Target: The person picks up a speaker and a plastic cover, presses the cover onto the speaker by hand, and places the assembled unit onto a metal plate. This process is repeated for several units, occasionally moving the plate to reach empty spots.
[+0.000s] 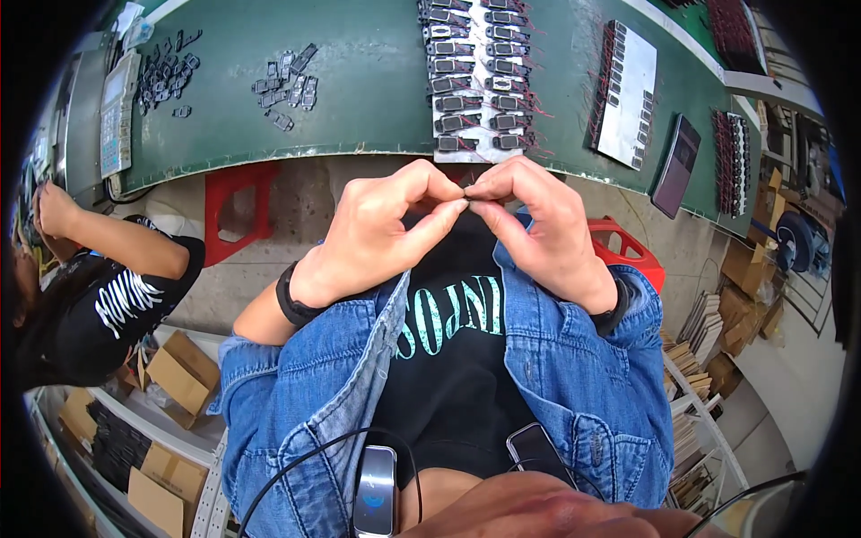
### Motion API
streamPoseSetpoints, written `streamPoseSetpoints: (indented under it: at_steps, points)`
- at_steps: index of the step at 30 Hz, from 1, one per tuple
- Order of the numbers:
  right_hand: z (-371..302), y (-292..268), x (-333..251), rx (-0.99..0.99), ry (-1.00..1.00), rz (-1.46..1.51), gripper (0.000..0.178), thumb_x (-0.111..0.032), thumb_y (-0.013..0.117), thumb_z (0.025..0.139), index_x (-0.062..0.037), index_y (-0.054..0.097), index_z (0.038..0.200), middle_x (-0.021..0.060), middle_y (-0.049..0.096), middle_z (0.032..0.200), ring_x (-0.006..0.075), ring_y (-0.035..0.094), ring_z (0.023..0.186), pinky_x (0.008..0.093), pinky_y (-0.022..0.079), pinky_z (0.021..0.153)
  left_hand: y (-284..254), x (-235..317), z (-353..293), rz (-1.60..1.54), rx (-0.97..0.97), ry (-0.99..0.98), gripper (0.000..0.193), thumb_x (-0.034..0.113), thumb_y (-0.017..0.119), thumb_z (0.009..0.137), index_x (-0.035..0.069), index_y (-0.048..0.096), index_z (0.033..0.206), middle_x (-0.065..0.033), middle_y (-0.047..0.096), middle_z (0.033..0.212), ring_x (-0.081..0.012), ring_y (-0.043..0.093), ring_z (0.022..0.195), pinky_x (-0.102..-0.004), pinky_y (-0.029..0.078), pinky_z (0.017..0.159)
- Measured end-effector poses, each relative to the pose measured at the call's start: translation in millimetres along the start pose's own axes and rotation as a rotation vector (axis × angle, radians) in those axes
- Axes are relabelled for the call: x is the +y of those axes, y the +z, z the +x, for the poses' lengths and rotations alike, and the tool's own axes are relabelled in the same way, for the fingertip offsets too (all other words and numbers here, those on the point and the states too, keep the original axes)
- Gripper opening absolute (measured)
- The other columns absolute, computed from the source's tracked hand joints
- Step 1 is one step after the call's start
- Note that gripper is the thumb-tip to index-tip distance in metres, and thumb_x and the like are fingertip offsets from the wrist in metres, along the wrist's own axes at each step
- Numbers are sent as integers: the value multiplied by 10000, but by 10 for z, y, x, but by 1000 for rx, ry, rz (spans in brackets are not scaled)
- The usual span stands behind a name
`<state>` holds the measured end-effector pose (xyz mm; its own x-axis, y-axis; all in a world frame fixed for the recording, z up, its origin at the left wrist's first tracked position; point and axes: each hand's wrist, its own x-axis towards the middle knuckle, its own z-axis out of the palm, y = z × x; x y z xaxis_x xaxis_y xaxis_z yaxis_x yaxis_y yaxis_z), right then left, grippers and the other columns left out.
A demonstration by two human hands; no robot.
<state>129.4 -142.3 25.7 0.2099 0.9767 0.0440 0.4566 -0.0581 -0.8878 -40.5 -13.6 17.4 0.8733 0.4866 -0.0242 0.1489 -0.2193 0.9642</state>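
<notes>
As far as we can tell from the head view, our only one, the left hand (pixel 386 222) and the right hand (pixel 540 220) meet tip to tip, thumb and forefinger of each pinched together on a small dark part (pixel 466 199). Skin covers most of it; we cannot make out its shape. It is in the air before the black shirt (pixel 448 381), just off the near edge of the bench (pixel 359 117), below the near end of a white strip (pixel 479 67).

On that strip: two columns of black modules (pixel 508 102), fine red wires (pixel 536 101) trailing off the right side. Leftward, a loose cluster (pixel 289 68) of small dark pieces, then a bigger heap (pixel 166 76) beside a keypad box (pixel 119 117). Rightward, a pale board (pixel 625 99), pieces along two edges, and a phone (pixel 676 166) near the bench edge.

Risks, in our judgement: the part could slip, since the hold is all fingertip; with no bench beneath, it might reach the floor (pixel 300 197) and be hard to find. Uneven twisting could bend it. Were the hands to reach forward, a knuckle could catch the wires and drag a module askew. A wide right sleeve (pixel 583 381) might knock the phone.
</notes>
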Motion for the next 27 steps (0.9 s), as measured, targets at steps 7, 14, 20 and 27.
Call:
streamPoseSetpoints:
  at_steps: [7, 14, 20, 27]
  points:
    - [-59, -27, -21, 81, -1, 3, 176, 81, 716, 827, 8, 667, 979, 98, 662, 933, 176, 656, 854, 281, 523, 761, -30, -131, 2, 256, 130, 324, 165, 63, 777, 817, 16, 695, 952, -84, 730, 902, -224, 730, 805, -320, 595, 730]
    - [-199, -166, 116, 478, 60, 205, 179, 70, 689, 888, 14, 640, 1050, 90, 632, 1057, 145, 605, 975, 258, 478, 868, -12, -433, 217, 744, 303, 643, 235, 68, 787, 757, 50, 728, 984, -56, 729, 1057, -258, 673, 1047, -387, 576, 868]
    - [-173, -182, 155, 453, -25, 165, 197, 53, 679, 909, 7, 627, 1093, 90, 611, 1111, 138, 590, 989, 256, 465, 897, -93, -472, 229, 704, 243, 664, 307, 105, 787, 771, 50, 721, 1066, -64, 706, 1161, -271, 643, 1135, -434, 545, 955]
    - [-123, -197, 169, 455, -3, 194, 192, 44, 687, 906, 7, 633, 1087, 84, 614, 1106, 136, 592, 993, 255, 467, 897, -136, -378, 360, 652, 142, 542, 351, 196, 701, 891, 36, 696, 1204, -120, 669, 1279, -323, 586, 1266, -494, 440, 1090]
